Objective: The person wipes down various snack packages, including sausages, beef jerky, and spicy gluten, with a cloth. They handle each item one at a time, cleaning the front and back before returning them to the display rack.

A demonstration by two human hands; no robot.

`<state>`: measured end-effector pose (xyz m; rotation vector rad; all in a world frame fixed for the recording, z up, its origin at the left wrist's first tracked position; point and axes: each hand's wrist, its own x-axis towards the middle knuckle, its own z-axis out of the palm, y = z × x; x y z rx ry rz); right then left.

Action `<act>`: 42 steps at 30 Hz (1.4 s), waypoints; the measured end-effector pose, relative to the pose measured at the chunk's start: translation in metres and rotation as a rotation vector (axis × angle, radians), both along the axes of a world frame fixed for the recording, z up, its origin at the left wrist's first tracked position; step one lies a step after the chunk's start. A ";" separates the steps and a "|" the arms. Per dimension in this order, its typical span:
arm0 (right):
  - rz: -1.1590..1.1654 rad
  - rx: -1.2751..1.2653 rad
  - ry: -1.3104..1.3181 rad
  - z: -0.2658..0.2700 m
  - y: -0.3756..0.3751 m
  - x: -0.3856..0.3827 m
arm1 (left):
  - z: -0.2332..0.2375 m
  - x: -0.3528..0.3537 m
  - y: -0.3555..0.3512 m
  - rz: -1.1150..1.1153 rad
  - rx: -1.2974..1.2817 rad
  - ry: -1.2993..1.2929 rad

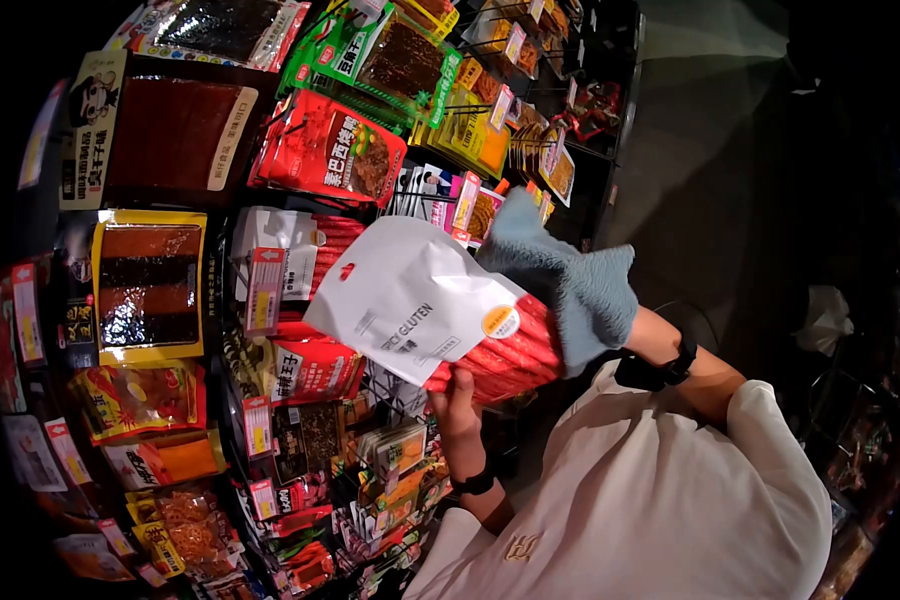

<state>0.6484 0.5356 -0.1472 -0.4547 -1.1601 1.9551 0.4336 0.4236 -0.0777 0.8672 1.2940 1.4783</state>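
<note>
My left hand (457, 408) grips the lower edge of a snack bag (410, 300), its thumb on the front. The bag has a white top with "GLUTEN" printed on it, and red sticks show through its lower part. It is tilted in front of the shelf. In my right hand is a fluffy blue-grey cloth (570, 285), which hides the fingers and lies against the bag's far right end. A dark watch (680, 358) is on the right wrist, and a dark band (476, 480) circles the left.
Hanging snack packs fill the rack on the left, among them a red pack (335, 150), a green pack (390, 60) and a yellow-framed pack (150, 285). Price tags (264, 290) stick out on the hooks. Grey floor (710, 130) shows beyond the rack.
</note>
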 end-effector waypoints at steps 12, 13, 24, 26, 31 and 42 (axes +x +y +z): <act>-0.133 0.498 -0.148 0.008 -0.022 -0.041 | -0.040 0.010 0.048 0.256 0.019 0.427; -0.160 0.510 -0.159 0.012 -0.021 -0.039 | -0.036 0.008 0.050 0.262 -0.006 0.471; -0.059 0.553 -0.225 0.077 -0.019 -0.004 | -0.039 0.012 0.044 0.217 0.021 0.510; -0.064 0.611 -0.145 0.074 -0.019 -0.013 | -0.033 -0.006 0.046 0.304 0.029 0.563; -0.114 0.641 -0.173 0.074 -0.002 -0.010 | -0.009 -0.017 0.032 0.360 0.059 0.595; -0.304 1.221 -0.499 0.058 -0.037 -0.043 | -0.024 0.042 0.001 0.259 0.122 0.429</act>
